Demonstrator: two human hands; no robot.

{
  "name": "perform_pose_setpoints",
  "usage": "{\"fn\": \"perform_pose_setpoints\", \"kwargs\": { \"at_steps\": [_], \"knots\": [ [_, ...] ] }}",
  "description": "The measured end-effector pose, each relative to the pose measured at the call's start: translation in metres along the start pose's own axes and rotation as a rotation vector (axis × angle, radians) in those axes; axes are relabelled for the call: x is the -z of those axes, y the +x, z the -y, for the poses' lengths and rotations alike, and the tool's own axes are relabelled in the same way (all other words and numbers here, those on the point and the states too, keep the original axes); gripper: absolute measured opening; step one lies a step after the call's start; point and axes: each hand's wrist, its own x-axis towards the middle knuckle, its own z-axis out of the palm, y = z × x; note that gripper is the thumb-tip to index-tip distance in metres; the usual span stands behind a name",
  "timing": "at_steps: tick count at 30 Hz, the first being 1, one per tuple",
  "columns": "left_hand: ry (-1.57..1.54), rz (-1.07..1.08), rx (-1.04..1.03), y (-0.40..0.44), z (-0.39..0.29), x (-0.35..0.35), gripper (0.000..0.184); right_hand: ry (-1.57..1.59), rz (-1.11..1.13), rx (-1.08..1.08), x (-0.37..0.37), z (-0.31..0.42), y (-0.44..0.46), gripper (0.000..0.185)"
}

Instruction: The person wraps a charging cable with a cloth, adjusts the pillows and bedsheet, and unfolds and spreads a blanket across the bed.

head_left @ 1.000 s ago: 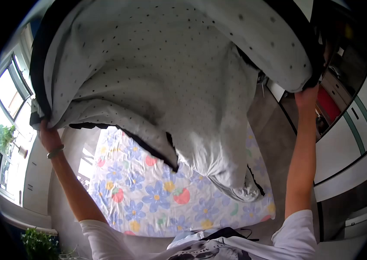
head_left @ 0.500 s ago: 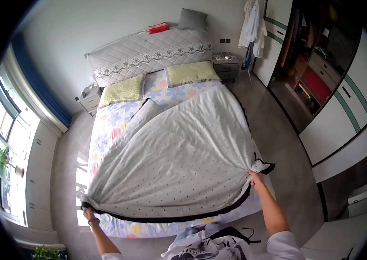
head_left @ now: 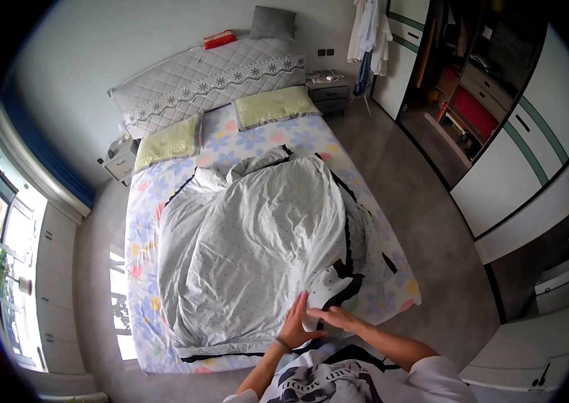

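A white duvet [head_left: 251, 235] with small dark dots and a black border lies rumpled over the middle and lower part of the bed. My left hand [head_left: 294, 327], a bracelet at its wrist, rests on the duvet's lower right part with fingers stretched out and thumb apart. Close beside it, my right hand [head_left: 339, 318] has its fingers bent on the duvet's edge, just below a bunched black-trimmed corner [head_left: 345, 285]. Under the duvet is a flowered sheet [head_left: 143, 245], showing around its sides.
Two yellow-green pillows [head_left: 169, 142] [head_left: 276, 109] lie by the quilted headboard [head_left: 210, 84]. A grey cushion [head_left: 273, 23] and a red item [head_left: 220, 39] top it. Nightstands [head_left: 122, 161] [head_left: 329, 96] flank the bed. An open wardrobe [head_left: 462, 101] stands right, windows [head_left: 12, 221] left.
The duvet has come down from the air onto the bed and now lies more bunched. My left hand has let go of its far left corner and moved right, beside my right hand.
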Motion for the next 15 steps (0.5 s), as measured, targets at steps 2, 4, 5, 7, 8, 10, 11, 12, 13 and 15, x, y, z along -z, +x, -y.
{"fn": "perform_pose_setpoints", "kwargs": {
  "at_steps": [2, 4, 5, 7, 8, 10, 11, 12, 13, 15],
  "knots": [
    [0.069, -0.077, 0.119, 0.009, -0.006, -0.006, 0.075, -0.173, 0.075, 0.254, 0.007, -0.002, -0.006, 0.037],
    [-0.089, -0.132, 0.254, 0.005, -0.005, 0.01, 0.045, -0.107, 0.081, 0.171, 0.041, 0.0, -0.003, 0.038],
    [-0.132, -0.151, 0.301, -0.004, 0.005, 0.021, 0.037, -0.048, 0.083, 0.089, 0.06, -0.003, 0.0, 0.039],
    [-0.293, -0.285, 0.248, -0.022, -0.013, 0.048, 0.029, 0.327, 0.012, -0.155, 0.091, -0.075, 0.056, 0.043],
    [-0.238, -0.297, 0.252, -0.029, -0.045, 0.07, 0.031, 0.447, -0.108, -0.313, 0.099, -0.084, 0.069, 0.05],
    [-0.306, -0.319, 0.313, -0.061, -0.069, 0.106, 0.03, 0.712, -0.201, -0.481, 0.116, -0.124, 0.103, 0.058],
    [-0.299, -0.381, 0.36, -0.076, -0.076, 0.123, 0.03, 0.977, -0.303, -0.652, 0.12, -0.141, 0.12, 0.065],
    [-0.288, -0.453, 0.414, -0.092, -0.079, 0.136, 0.029, 0.971, -0.289, -0.654, 0.122, -0.15, 0.133, 0.065],
    [-0.277, -0.536, 0.477, -0.107, -0.081, 0.146, 0.029, 1.034, -0.329, -0.657, 0.122, -0.156, 0.148, 0.073],
    [-0.243, -0.737, 0.622, -0.137, -0.075, 0.159, 0.029, 1.086, -0.345, -0.665, 0.124, -0.168, 0.187, 0.08]
  ]
}}
